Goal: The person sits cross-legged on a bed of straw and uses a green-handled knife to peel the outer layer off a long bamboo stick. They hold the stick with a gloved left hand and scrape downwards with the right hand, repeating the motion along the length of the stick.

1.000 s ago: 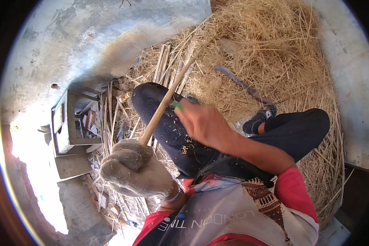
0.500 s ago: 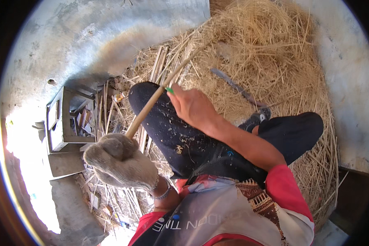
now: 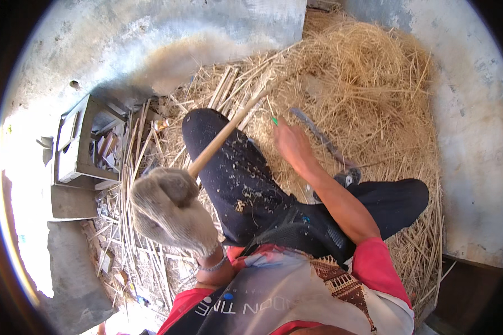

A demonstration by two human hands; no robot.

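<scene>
My left hand [image 3: 176,215] wears a grubby knitted glove and is closed around the lower end of a slender bamboo-coloured stick [image 3: 218,142]. The stick slants up and away to the right, passing over my left knee. My bare right hand [image 3: 294,146] is to the right of the stick, apart from it. Its fingers are closed, and a small thin thing with a green part [image 3: 275,120] pokes out from them; its kind is too small to make out. Beyond this hand a long, dark, blade-like piece [image 3: 317,128] with a brownish end lies on the straw-like shavings.
A large heap of fine, straw-coloured shavings [image 3: 369,72] fills the far right. Split strips [image 3: 223,86] lie beyond my left knee. At left stands a worn wooden box [image 3: 84,145] with scraps inside. Plastered walls [image 3: 475,139] enclose the spot; my dark trousered legs are folded.
My right hand has left the stick's side, moving away and to the right. The gloved left hand still grips the stick. The view has shifted slightly.
</scene>
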